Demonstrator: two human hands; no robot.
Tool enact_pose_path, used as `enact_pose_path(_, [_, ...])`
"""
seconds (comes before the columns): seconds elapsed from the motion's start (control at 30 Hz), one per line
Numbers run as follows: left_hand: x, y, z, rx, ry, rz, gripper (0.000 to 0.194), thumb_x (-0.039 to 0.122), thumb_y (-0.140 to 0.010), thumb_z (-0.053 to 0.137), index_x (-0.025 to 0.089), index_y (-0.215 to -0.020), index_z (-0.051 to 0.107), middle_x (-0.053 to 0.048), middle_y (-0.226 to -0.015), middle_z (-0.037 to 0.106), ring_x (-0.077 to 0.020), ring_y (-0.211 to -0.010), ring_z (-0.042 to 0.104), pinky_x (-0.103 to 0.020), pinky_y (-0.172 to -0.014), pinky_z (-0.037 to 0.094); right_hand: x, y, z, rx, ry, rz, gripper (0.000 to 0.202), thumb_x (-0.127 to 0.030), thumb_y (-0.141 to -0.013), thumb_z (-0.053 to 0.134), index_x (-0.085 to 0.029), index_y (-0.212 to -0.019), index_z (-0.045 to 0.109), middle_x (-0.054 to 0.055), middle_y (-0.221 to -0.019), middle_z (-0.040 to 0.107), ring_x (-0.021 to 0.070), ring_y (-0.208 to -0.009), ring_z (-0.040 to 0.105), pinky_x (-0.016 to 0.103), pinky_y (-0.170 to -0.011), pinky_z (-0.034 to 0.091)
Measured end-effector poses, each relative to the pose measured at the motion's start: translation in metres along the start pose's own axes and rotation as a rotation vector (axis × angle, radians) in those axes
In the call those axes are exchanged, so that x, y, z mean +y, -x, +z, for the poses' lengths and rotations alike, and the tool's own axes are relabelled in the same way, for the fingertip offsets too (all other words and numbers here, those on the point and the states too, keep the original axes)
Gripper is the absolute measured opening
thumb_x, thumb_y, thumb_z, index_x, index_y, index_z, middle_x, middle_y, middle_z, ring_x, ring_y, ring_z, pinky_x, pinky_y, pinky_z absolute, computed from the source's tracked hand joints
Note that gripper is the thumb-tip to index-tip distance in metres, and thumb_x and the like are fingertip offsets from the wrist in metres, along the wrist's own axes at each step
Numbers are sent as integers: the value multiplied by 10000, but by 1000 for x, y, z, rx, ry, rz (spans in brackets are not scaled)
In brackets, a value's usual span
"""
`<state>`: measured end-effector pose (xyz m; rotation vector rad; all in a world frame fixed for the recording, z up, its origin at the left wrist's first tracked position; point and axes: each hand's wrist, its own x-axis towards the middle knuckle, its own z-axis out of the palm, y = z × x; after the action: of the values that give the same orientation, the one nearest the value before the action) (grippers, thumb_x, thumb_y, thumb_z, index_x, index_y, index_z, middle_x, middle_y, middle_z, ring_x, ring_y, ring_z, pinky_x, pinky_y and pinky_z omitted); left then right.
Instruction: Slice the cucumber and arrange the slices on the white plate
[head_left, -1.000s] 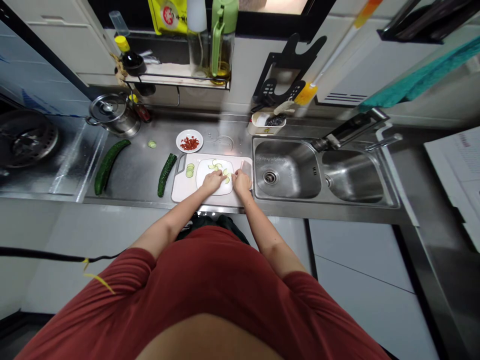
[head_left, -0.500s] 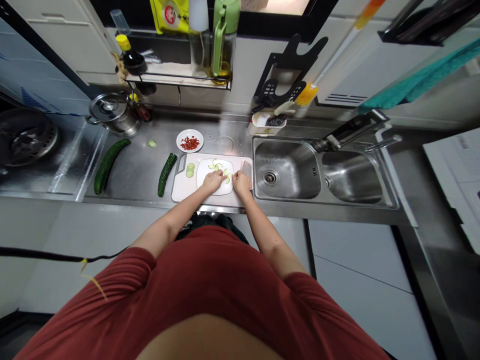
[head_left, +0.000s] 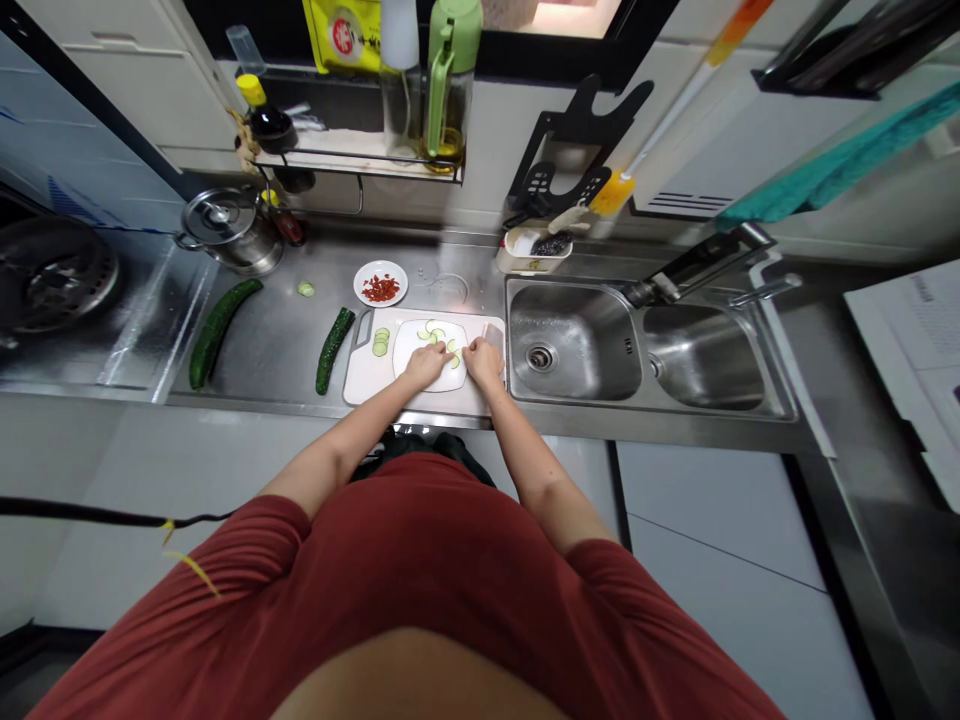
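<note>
Stainless-steel counter point(head_left: 285, 350) of a small kitchen, seen from above, with a double steel sink point(head_left: 645, 350) lying at 3 o'clock of the work area. A white rectangular plastic cutting board point(head_left: 367, 380) is carrying a white round plate point(head_left: 409, 345), on which pale green cucumber slices point(head_left: 435, 330) are being laid out in a fan. Progress, as judged from the layout: several slices are already sitting on the plate, a small stack of cut cucumber slices point(head_left: 380, 342) is waiting on the board at 9 o'clock of the plate, and a short dark green cucumber piece point(head_left: 334, 348) is lying uncut on the counter beside the board. A long whole dark green cucumber point(head_left: 217, 330) is resting further out at 9 o'clock, so much of the cutting and arranging appears to be left. A small white dish of red berries point(head_left: 380, 283) is standing at 12 o'clock of the board.

Both forearms are reaching forward, converging over the plate. The left hand point(head_left: 426, 362) is resting palm-down on the plate, fingers curled toward a slice; whether it is pinching one cannot be told. The right hand point(head_left: 484, 362) is pressing at the plate's 3 o'clock edge, fingers bent, near a pale object that is too blurred to identify.
</note>
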<state>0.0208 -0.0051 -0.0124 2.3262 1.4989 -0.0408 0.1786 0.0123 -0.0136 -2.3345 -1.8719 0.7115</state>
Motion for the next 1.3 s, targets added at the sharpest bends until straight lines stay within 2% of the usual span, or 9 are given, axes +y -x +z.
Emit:
enact_pose_path(0.2, [3,3,-3,17,46,-27,366,195,-942,392,264,-1227,611,-75,-1165,571,-213,-1040,540,-300,-822,403,2,0,1,19,20,-30,332,-391,-923,466,-180,-1107,644,111,-1031,679,237,-953,619,305,-800,421])
enact_pose_path(0.3, [2,7,0,96,109,-76,433,140,-906,407,270,-1284,573,-64,-1164,573,-207,-1064,534,-294,-833,432,4,6,-1,56,24,-57,357,-382,-955,419,-181,-1174,616,109,-1058,658,241,-958,596,316,-798,409])
enact_pose_path(0.43, [1,18,8,220,89,-121,416,134,-897,411,241,-1254,596,-80,-1180,564,-221,-1095,499,-311,-853,459,7,22,-3,148,100,-211,335,-294,-973,375,-182,-1162,628,122,-1116,599,256,-1038,503,323,-814,373])
enact_pose_path(0.57, [2,23,17,209,-8,-15,433,132,-902,415,264,-1285,571,-81,-1269,536,-236,-1154,443,-329,-857,469,8,34,-1,156,203,-397,309,-235,-949,416,-213,-1138,659,117,-1117,552,261,-1027,429,339,-837,331])
enact_pose_path(0.67, [2,21,21,219,-57,5,435,143,-916,403,265,-1308,547,-75,-1330,507,-247,-1197,405,-340,-872,465,6,37,3,156,236,-458,325,-213,-946,416,-251,-1155,662,109,-1128,528,260,-1024,399,349,-840,313])
enact_pose_path(1.07, [1,18,21,155,-112,52,390,168,-943,379,230,-1296,535,-103,-1234,549,-245,-1155,432,-356,-866,431,3,36,11,120,263,-479,328,-214,-943,424,-250,-1152,674,111,-1163,501,262,-1062,362,356,-858,294])
enact_pose_path(1.3, [2,20,19,158,-83,35,409,181,-943,370,247,-1310,537,-101,-1229,555,-245,-1152,430,-359,-865,437,3,36,10,112,236,-467,324,-219,-934,442,-247,-1166,666,109,-1156,500,268,-1066,361,355,-867,298])
